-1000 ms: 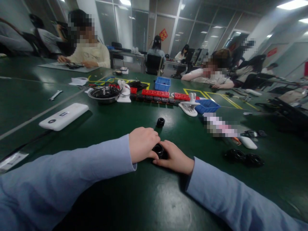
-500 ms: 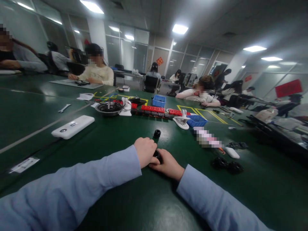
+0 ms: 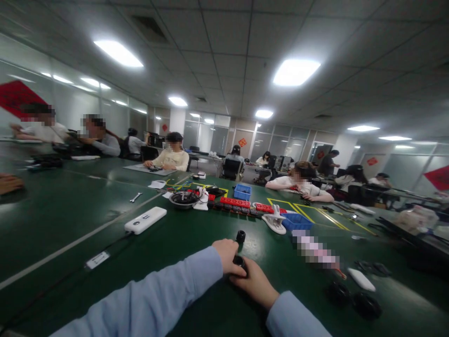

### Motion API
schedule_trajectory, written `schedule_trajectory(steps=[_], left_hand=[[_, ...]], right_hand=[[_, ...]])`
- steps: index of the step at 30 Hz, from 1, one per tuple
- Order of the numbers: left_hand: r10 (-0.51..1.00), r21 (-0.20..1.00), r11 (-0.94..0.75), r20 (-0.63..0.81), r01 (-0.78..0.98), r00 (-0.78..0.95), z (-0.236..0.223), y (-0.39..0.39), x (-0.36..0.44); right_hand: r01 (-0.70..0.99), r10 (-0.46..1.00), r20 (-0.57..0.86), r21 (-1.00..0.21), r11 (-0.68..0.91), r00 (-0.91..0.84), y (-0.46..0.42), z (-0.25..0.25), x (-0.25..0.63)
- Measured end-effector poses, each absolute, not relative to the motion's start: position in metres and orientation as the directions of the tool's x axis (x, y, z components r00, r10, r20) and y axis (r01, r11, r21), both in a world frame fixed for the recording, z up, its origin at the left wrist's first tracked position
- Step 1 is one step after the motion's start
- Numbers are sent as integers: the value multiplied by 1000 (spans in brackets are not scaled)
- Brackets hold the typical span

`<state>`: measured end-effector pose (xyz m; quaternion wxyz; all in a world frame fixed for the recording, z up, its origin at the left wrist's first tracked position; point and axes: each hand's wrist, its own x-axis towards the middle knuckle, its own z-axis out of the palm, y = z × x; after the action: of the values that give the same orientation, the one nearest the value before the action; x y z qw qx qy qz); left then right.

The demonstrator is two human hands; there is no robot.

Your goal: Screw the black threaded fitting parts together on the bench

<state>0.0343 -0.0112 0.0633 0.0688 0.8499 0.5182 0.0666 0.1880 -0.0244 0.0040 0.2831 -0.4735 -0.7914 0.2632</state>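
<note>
Both my hands rest together on the green table (image 3: 87, 210). My left hand (image 3: 228, 255) is curled closed over a small black round part (image 3: 239, 260). My right hand (image 3: 256, 283) closes on the same part from the right side. Most of that part is hidden between my fingers. A second small black cylinder (image 3: 240, 236) stands upright on the table just beyond my hands, untouched. Both sleeves are light blue.
A white power strip (image 3: 146, 220) lies to the left. Red blocks (image 3: 235, 202), two blue bins (image 3: 296, 221), a white clip (image 3: 275, 222) and a round black dish (image 3: 184, 199) sit further back. Black rings (image 3: 354, 299) lie at right. Several people sit round the table.
The camera has tilted upward, so my hands now sit low in the frame and the ceiling shows. My hands stay closed on the black part in the same place.
</note>
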Motion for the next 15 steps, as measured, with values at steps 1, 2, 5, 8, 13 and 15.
schedule_trajectory(steps=[1, 2, 5, 8, 13, 15], left_hand=[[884, 216, -465, 60, 858, 464, 57, -9, 32], [877, 246, -478, 80, 843, 474, 50, -7, 30], [869, 330, -493, 138, 805, 476, 28, -5, 26], [891, 398, -453, 185, 798, 414, 10, -8, 26], [929, 479, -366, 239, 798, 283, -4, -12, 31], [940, 502, -333, 245, 798, 238, -5, -15, 32]], right_hand=[[601, 901, 199, -687, 409, -386, -25, 3, 187], [606, 903, 199, -684, 406, -381, -26, 3, 186], [642, 912, 207, -655, 398, -354, -30, 2, 183], [682, 918, 215, -617, 392, -333, -33, 1, 180], [786, 942, 203, -519, 335, -268, -34, 0, 171], [817, 947, 209, -481, 317, -244, -36, 1, 168]])
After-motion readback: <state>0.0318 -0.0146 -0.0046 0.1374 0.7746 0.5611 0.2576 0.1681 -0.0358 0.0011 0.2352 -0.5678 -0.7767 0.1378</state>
